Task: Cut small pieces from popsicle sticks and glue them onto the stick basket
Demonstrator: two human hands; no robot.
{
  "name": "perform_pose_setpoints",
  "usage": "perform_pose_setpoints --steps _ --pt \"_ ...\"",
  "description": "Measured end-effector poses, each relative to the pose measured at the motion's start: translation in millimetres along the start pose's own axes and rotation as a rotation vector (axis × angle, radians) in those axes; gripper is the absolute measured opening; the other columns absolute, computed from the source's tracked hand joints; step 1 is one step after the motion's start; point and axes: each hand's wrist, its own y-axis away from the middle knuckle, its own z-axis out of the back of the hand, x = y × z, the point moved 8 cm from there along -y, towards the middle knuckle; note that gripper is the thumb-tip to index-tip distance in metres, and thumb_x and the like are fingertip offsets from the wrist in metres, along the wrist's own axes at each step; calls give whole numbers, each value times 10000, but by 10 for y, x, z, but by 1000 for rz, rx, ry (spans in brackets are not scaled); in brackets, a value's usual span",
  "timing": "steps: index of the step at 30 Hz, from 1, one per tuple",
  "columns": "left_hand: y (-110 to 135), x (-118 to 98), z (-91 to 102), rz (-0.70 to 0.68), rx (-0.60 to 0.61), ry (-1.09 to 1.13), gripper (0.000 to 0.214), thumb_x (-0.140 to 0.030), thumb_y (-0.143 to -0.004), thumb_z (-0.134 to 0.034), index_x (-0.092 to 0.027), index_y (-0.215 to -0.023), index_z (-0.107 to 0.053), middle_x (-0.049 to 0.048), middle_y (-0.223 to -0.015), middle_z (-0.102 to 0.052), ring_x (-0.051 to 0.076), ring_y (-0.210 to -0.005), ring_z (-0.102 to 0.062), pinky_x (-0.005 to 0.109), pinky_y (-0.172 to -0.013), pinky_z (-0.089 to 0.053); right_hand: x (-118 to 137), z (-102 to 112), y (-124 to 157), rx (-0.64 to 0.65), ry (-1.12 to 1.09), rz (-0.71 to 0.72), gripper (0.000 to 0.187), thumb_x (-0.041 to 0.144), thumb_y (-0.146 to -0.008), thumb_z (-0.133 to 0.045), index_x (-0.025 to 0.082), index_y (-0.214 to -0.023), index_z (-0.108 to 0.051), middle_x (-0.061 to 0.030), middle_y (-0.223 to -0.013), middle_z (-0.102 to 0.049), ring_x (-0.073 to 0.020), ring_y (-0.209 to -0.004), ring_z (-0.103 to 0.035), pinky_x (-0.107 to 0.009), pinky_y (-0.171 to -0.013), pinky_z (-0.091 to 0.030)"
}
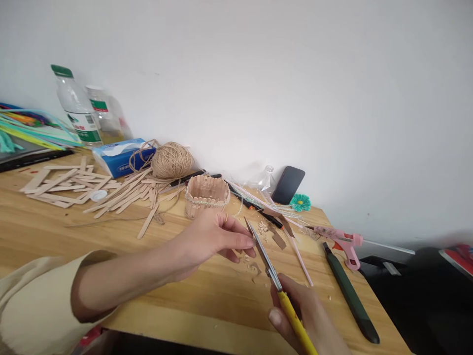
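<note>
My right hand (299,310) grips a pair of scissors (269,266) with yellow handles, its blades pointing up and to the left. Close to the blade tips, my left hand (225,236) is closed in a pinch, thumb against fingers. Whatever lies between those fingertips is too small or hidden to name. Just behind my left hand stands a small basket (207,195) made of wooden stick pieces, with a glittery silver band around it. Small wooden scraps (254,271) and brown offcuts (278,239) lie on the table below and beyond the blades.
A pink glue gun (343,241) and a dark green cutter (351,293) lie at the right. Loose craft sticks (129,197), a twine ball (173,160), a tissue pack (123,157) and a plastic bottle (77,108) occupy the left. A phone (290,185) leans against the wall.
</note>
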Motion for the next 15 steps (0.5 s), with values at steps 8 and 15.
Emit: perform_pose_setpoints --steps 8,15 --pt "7 11 -10 -24 -25 35 54 -167 -621 -688 -153 -571 -674 8 -593 -679 129 -620 -602 233 -575 -460 119 37 63 -40 37 -5 579 786 -740 -325 221 -613 -334 44 -579 -330 -131 -547 -291 -255 -499 -223" --pt "6 49 -20 -26 2 88 71 -175 -629 -712 -152 -578 -670 6 -607 -688 121 -640 -611 204 -550 -456 125 31 78 -49 17 -6 555 758 -750 -359 220 -615 -345 42 -590 -324 -135 -560 -279 -261 -506 -215"
